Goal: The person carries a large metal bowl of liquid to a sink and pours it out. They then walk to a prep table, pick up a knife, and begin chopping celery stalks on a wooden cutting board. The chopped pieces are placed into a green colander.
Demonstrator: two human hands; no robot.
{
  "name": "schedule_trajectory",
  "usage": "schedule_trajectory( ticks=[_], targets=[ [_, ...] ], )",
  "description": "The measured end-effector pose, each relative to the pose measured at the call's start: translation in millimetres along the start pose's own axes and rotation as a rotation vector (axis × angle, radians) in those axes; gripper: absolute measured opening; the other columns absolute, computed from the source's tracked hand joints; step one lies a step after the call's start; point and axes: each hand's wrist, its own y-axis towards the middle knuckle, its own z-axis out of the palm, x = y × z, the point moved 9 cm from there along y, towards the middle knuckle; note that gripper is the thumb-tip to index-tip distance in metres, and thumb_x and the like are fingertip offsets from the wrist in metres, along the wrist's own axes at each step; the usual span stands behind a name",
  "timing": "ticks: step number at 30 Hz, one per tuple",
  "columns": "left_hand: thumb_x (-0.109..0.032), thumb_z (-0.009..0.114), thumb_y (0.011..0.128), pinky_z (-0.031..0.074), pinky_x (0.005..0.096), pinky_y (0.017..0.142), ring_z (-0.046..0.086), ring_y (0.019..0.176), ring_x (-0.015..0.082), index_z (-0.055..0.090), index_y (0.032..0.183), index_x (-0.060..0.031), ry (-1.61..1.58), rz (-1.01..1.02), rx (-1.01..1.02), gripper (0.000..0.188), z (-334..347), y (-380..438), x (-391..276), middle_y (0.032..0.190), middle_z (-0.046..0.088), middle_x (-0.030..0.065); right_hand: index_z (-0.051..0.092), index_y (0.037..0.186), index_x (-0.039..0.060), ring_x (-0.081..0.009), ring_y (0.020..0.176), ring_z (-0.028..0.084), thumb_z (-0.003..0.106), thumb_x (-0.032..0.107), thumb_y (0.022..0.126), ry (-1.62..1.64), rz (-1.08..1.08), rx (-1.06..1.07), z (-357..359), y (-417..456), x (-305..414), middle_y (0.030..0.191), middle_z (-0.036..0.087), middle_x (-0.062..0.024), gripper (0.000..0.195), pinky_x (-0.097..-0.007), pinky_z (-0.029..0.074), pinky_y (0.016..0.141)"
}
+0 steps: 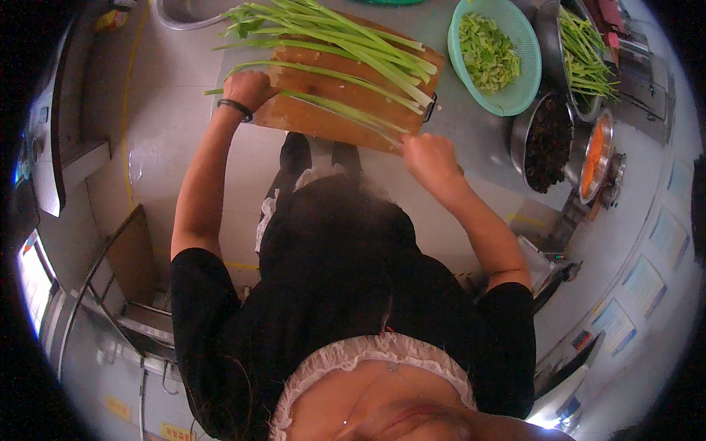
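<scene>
My left hand point(248, 91) is closed over the leafy-side part of a celery stalk point(353, 113), at the left end of a wooden cutting board point(298, 118). My right hand point(430, 160) is closed at the board's near right corner, beside the stalk's pale end. A thin, pale, straight edge runs from it along the stalk; whether this is a blade or a strip of celery cannot be told. Another single stalk point(342, 77) lies just beyond. Farther back, a pile of long celery stalks point(342, 38) lies across the board, its leaves over the left side.
Right of the board, on the metal table point(469, 132), stand a green plastic basket point(456, 60) of cut celery, a metal bowl point(551, 49) of celery pieces, a bowl point(517, 146) of dark food and a bowl point(608, 129) of orange shreds. Another metal bowl point(185, 22) is at the back left.
</scene>
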Motion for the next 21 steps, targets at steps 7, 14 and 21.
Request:
schedule_trajectory(
  ticks=[7, 14, 21],
  targets=[
    [-0.048, 0.059, 0.078, 0.05, 0.042, 0.067, 0.063, 0.076, 0.03, 0.069, 0.075, -0.0132, 0.043, -0.025, 0.056, 0.036, 6.9, 2.4, 2.0, 0.077, 0.066, 0.0102, 0.065, 0.079, 0.0056, -0.0341, 0.071, 0.065, 0.054, 0.008, 0.075, -0.042, 0.05, 0.008, 23.2, -5.6, 0.4, 0.073, 0.065, -0.0168, 0.012, -0.0449, 0.051, 0.06],
    [-0.048, 0.059, 0.078, 0.05, 0.0425, 0.064, 0.063, 0.074, 0.0304, 0.069, 0.073, -0.0114, 0.05, -0.015, 0.041, 0.038, 7.5, -1.3, 0.1, 0.076, 0.066, 0.0108, 0.064, 0.08, 0.0043, -0.0357, 0.069, 0.063, 0.051, 0.009, 0.078, 0.025, 0.12, 0.039, 38.9, -45.4, -31.9, 0.073, 0.063, -0.0196, 0.014, -0.0463, 0.049, 0.061],
    [-0.048, 0.059, 0.079, 0.049, 0.0433, 0.063, 0.062, 0.073, 0.0312, 0.068, 0.073, -0.0117, 0.047, -0.016, 0.015, 0.038, -6.1, -8.4, -2.4, 0.075, 0.065, 0.0113, 0.064, 0.087, 0.0047, -0.0339, 0.069, 0.064, 0.051, 0.015, 0.084, 0.038, 0.29, 0.141, 70.9, -104.0, -68.6, 0.073, 0.064, -0.0179, 0.018, -0.0453, 0.049, 0.062]
  ],
)
